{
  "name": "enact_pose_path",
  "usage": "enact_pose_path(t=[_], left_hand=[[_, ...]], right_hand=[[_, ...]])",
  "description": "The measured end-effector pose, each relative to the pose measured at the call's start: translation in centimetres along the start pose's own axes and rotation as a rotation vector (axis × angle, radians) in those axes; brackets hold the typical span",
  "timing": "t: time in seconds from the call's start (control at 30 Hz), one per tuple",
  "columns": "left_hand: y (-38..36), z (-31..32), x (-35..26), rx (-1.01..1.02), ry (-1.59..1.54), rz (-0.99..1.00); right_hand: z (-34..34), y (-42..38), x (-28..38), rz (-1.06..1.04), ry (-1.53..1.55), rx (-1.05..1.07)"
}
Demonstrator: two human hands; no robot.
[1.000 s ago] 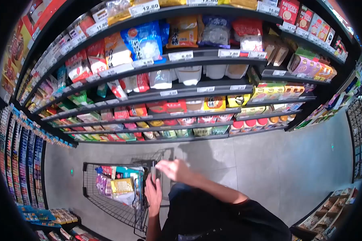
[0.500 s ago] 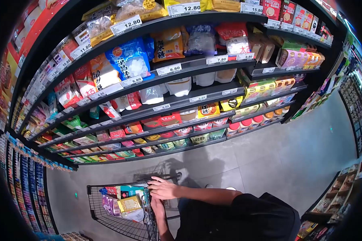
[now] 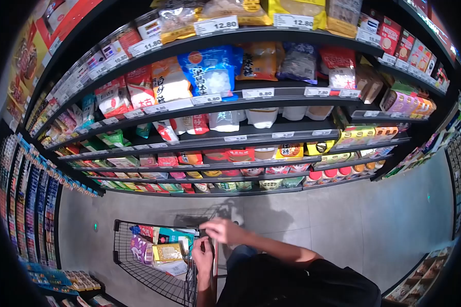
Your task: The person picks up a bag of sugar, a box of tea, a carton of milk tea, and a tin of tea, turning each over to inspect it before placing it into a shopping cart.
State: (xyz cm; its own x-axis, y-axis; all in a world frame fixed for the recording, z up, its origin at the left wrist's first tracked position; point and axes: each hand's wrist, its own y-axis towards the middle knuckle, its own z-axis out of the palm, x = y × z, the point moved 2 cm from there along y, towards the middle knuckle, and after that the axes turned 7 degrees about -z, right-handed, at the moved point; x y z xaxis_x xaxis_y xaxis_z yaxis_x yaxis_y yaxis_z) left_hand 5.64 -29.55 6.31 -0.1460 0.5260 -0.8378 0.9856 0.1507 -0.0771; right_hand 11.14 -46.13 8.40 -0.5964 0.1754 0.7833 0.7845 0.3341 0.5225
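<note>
My left hand (image 3: 203,255) is at the near end of a black wire shopping cart (image 3: 153,280), its fingers curled in. Just above it, my right hand (image 3: 224,231) reaches in from the right with its fingers bent together, slightly blurred. The fingertips of both hands are close to each other by the cart's upper corner; what lies between them is too small to make out. In the cart are a purple bag (image 3: 141,249), a yellow pack (image 3: 167,253), a teal pack (image 3: 175,236) and a white pack (image 3: 174,267).
Ahead, a long black shelf (image 3: 287,135) holds bagged goods and price tags, with a blue bag (image 3: 210,71) on an upper row. Another product rack (image 3: 30,204) stands at the left. Grey floor (image 3: 338,220) extends to the right, with a low display (image 3: 420,279) at the lower right.
The view has shifted, so the shelf goods appear further right. My right hand has drawn a little away from the cart's edge, and my left hand has risen, its fingers now more visible.
</note>
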Motion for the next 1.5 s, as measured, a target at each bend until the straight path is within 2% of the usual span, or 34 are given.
enact_pose_path(t=[0.03,0.07,0.1,0.13,0.17,0.2,0.23,0.27,0.33,0.37,0.4,0.43,0.5,0.57,0.63,0.7,0.77,0.83,0.9,1.03,1.1,1.17,1.2,1.23,1.3,1.33,1.43,1.5], left_hand=[[0.6,0.0,-0.6,-0.025,-0.046,0.027],[1.7,0.0,-0.7,-0.016,-0.092,0.03],[3.2,-0.1,-1.2,-0.007,-0.141,0.033],[4.8,-0.8,-3.8,-0.008,-0.144,0.11],[7.1,-1.5,-6.9,-0.01,-0.148,0.189],[10.0,-1.7,-9.1,-0.011,-0.205,0.277],[13.0,-1.9,-12.2,-0.067,-0.254,0.46],[15.8,-2.3,-15.5,0.016,-0.335,0.429],[21.8,-2.0,-21.3,0.063,-0.438,0.548],[24.3,-1.9,-24.0,0.076,-0.425,0.577],[26.6,-1.4,-26.4,0.133,-0.516,0.515],[28.5,-0.8,-28.4,0.19,-0.602,0.455],[31.5,0.8,-31.1,0.157,-0.602,0.451],[31.3,1.7,-33.9,0.165,-0.577,0.428],[32.2,3.2,-34.8,0.14,-0.59,0.428],[33.3,4.4,-35.4,0.197,-0.689,0.471],[34.0,5.3,-35.5,0.167,-0.719,0.531],[36.4,5.9,-34.6,0.166,-0.399,0.509],[36.6,6.1,-34.7,0.216,-0.393,0.526],[35.7,5.4,-35.3,0.221,-0.412,0.551],[35.8,5.0,-35.9,0.214,-0.426,0.571],[35.7,4.4,-36.6,0.197,-0.408,0.56],[35.8,4.4,-36.9,0.185,-0.391,0.552],[35.8,4.6,-37.4,0.172,-0.46,0.592],[35.0,4.1,-38.8,0.189,-0.403,0.525],[34.3,4.1,-39.5,0.233,-0.461,0.456],[32.8,4.1,-41.3,0.18,-0.543,0.525],[31.7,4.2,-41.8,0.208,-0.573,0.531]], right_hand=[[-2.2,1.8,0.3,0.064,0.009,-0.007],[-5.2,4.2,1.6,0.333,0.039,0.013],[-7.4,6.3,0.9,0.066,-0.031,-0.275],[-9.7,8.7,-1.2,-0.125,0.046,-0.45],[-13.8,11.3,-2.4,-0.409,-0.176,-0.439],[-17.4,13.9,1.9,0.139,-0.09,-0.503],[-20.2,16.7,2.5,-0.108,-0.248,-0.702],[-23.1,18.8,1.9,-0.142,-0.314,-0.754],[-27.0,22.0,2.2,-0.061,-0.12,-0.769],[-28.8,23.6,0.1,-0.116,-0.203,-0.802],[-29.6,24.5,-0.6,-0.058,-0.151,-0.772],[-30.2,25.3,-1.1,-0.001,-0.097,-0.744],[-30.9,26.1,-1.8,0.042,-0.093,-0.724],[-31.0,26.1,-1.9,0.107,-0.142,-0.547],[-31.1,26.0,-2.5,0.052,-0.114,-0.554],[-31.4,26.0,-2.3,0.119,-0.009,-0.484],[-32.1,26.2,-2.8,0.167,-0.011,-0.386],[-32.2,26.4,-2.7,0.178,0.008,-0.326],[-32.6,26.5,-4.7,0.162,-0.094,-0.313],[-32.4,26.3,-3.2,0.167,-0.242,-0.383],[-32.2,26.6,-2.7,0.102,-0.24,-0.451],[-32.8,26.8,-2.3,0.232,-0.4,-0.482],[-32.8,27.0,-2.6,0.173,-0.337,-0.537],[-33.4,27.2,-2.9,0.199,-0.31,-0.537],[-33.4,27.6,-2.2,0.11,-0.087,-0.582],[-33.6,27.4,-1.4,0.155,-0.032,-0.587],[-33.9,27.5,0.1,0.16,-0.077,-0.674],[-33.6,27.3,0.9,0.084,-0.017,-0.71]])
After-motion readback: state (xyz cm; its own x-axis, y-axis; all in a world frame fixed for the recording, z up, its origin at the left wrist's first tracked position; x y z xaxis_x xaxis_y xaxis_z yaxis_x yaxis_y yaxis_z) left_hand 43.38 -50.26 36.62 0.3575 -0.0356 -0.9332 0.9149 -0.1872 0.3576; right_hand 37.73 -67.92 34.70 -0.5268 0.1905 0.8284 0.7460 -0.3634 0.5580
